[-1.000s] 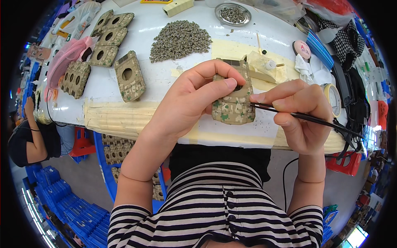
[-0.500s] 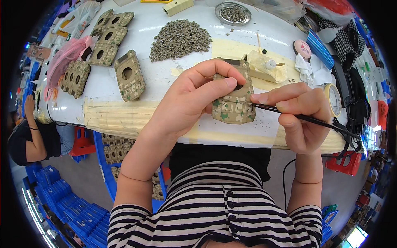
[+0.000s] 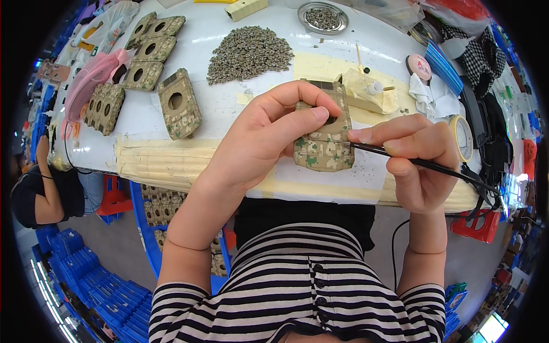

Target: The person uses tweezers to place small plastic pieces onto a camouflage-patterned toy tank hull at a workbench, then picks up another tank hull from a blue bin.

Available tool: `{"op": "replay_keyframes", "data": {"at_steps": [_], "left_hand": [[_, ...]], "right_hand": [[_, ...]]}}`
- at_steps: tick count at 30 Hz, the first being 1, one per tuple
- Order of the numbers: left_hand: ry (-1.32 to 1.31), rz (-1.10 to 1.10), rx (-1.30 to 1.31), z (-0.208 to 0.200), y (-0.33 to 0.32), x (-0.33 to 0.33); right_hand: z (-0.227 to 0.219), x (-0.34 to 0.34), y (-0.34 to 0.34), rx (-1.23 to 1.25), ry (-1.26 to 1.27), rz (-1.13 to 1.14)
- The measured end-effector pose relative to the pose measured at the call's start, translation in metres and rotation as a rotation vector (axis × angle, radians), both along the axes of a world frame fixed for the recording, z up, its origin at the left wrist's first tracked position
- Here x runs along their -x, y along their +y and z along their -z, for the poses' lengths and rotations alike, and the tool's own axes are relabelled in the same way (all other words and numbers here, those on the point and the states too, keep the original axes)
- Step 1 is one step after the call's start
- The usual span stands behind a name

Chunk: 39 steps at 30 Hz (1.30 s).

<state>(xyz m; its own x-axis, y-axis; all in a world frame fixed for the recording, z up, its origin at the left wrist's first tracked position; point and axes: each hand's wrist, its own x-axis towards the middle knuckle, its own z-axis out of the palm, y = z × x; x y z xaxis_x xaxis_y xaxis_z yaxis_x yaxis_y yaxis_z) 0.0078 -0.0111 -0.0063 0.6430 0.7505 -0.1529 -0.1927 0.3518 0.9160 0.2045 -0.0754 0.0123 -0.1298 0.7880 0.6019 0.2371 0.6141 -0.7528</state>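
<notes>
Between the thumb and fingers of my left hand (image 3: pixel 271 128) is a flat camouflage-patterned piece (image 3: pixel 324 153), shaped like a small tank hull with a round hole. My thumb lies across it near the hole. My right hand (image 3: pixel 423 157) grips a thin black tool (image 3: pixel 426 163), its fine tip touching the piece's right side; whether it is a brush or a pen I cannot tell. A similar tank piece (image 3: pixel 179 104) lies alone to the left. Beyond it several more camouflage pieces (image 3: pixel 143 75) lie in a column.
A heap of small camouflage parts (image 3: pixel 250 55) sits at the back middle, near a round metal dish (image 3: pixel 323 19). Right of my hands are a taped block (image 3: pixel 369 92) with a small white bottle (image 3: pixel 374 88) and a tape roll (image 3: pixel 461 138). A co-worker's arm (image 3: pixel 50 177) shows far left.
Hardly anything differs. The tool's tip and my right hand have shifted very slightly on the piece; my left hand keeps its hold.
</notes>
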Motion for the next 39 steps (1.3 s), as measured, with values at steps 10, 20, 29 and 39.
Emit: {"op": "replay_keyframes", "data": {"at_steps": [10,20,29,39], "left_hand": [[-0.027,-0.001,0.014,0.0008,-0.0003,-0.0002],[-0.057,0.011,0.037,-0.0003,0.0003,0.0004],[-0.059,0.007,0.039,0.0017,0.0003,0.0001],[-0.033,0.014,0.037,0.001,0.0003,0.0008]], "right_hand": [[0.0027,0.0005,-0.0012,-0.016,-0.029,0.01],[0.0089,0.002,-0.0003,-0.088,-0.013,0.008],[0.0072,0.0007,0.0,-0.068,-0.035,0.016],[0.0075,0.0011,0.0004,-0.072,-0.007,-0.006]]}}
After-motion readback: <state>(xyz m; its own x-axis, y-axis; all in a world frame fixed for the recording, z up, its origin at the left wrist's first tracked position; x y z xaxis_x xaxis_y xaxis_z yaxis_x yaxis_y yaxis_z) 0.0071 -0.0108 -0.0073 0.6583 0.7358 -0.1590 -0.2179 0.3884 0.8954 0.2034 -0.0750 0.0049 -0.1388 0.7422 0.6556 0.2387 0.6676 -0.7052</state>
